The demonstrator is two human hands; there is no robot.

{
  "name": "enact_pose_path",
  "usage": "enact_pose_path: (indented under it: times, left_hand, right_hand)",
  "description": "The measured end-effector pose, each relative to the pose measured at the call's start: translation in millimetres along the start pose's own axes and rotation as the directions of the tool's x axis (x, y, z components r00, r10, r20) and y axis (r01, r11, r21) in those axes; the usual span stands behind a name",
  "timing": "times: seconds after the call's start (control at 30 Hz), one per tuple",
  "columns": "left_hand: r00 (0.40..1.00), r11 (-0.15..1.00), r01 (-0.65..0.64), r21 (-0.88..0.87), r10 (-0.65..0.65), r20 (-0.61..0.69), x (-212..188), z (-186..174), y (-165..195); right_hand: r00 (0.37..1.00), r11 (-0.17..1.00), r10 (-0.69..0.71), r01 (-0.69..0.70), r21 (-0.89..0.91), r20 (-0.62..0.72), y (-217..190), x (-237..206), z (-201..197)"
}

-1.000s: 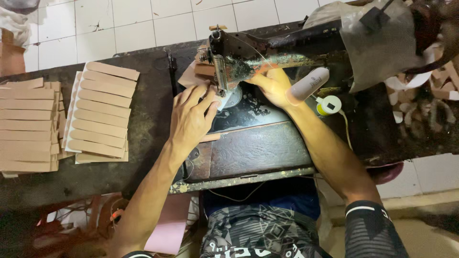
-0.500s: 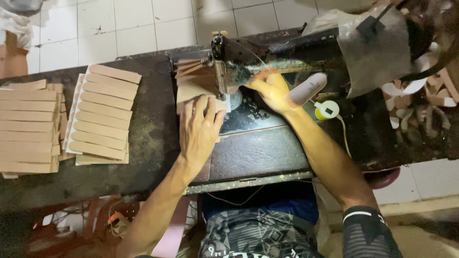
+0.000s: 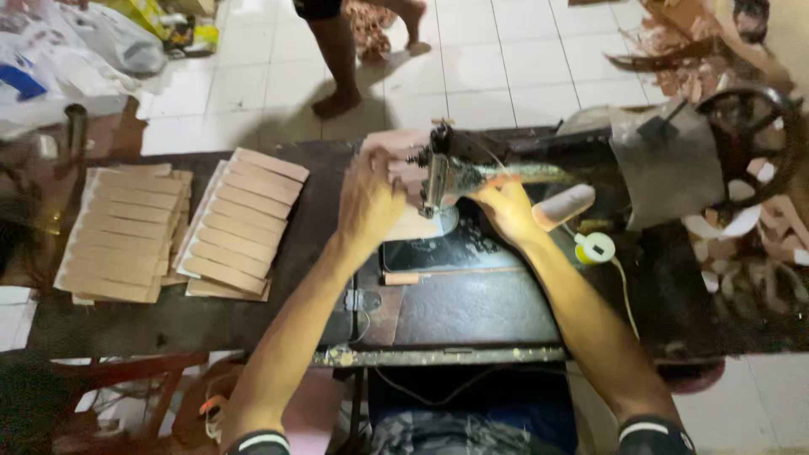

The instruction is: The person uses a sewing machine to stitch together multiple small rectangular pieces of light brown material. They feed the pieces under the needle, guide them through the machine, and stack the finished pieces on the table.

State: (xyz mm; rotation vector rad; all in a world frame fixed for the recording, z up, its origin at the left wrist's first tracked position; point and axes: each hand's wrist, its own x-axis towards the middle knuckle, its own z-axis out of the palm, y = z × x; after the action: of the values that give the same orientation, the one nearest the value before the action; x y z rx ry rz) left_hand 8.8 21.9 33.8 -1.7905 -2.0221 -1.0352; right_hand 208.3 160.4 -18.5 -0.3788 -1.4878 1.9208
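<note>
Head view: a person seated at an old black sewing machine (image 3: pixel 506 164) works a pale tan piece (image 3: pixel 410 221) under the needle head (image 3: pixel 438 173), the piece lying on the machine bed at twelve o'clock from the person's chest. The left hand (image 3: pixel 369 198) rests on top of the piece at about eleven o'clock, fingers curled down over its far edge and pressing it flat; the right hand (image 3: pixel 504 206) sits just beside the needle at one o'clock, fingers bent close to the piece, though whether they pinch it cannot be told. Judging by the layout, much of the job looks prepared: two fanned stacks of tan strips (image 3: pixel 240 223) and (image 3: pixel 126 232) lie on the dark counter (image 3: pixel 168 320) at nine to ten o'clock, well apart from the machine; whether those are sewn or waiting cannot be told. A small white spool (image 3: pixel 595 247) stands at two o'clock near the right forearm. Open room lies on the machine bed toward the person at six o'clock; the counter's near edge runs just ahead of the lap. Offcuts (image 3: pixel 742 244) crowd the right end by the handwheel (image 3: pixel 746 126). Beyond the far edge, another person's bare legs (image 3: pixel 341 59) stand on the white tiled floor (image 3: pixel 522 59).
</note>
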Motion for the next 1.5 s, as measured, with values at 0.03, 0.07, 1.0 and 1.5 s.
enact_pose_path:
  times: [0.03,0.07,1.0,1.5]
  left_hand:
    - [1.000,0.999,0.016,-0.045,-0.016,0.006,11.7,1.3,-6.0]
    - [1.000,0.996,0.028,-0.089,-0.027,0.005,23.3,2.7,-11.3]
    - [0.913,0.978,-0.207,-0.024,0.202,0.354,-35.0,-19.4,-9.7]
    - [0.983,0.983,-0.145,0.114,0.131,0.128,-10.1,-24.1,-31.9]
  right_hand:
    - [1.000,0.999,0.001,-0.001,0.046,-0.004,1.8,-2.7,0.7]
    - [1.000,0.999,0.009,-0.008,0.050,-0.016,3.7,-3.7,0.2]
    - [0.998,0.998,-0.003,0.008,-0.064,0.067,-12.0,-16.0,8.0]
    - [0.998,0.987,0.001,0.010,-0.162,0.065,-3.2,-12.9,1.7]
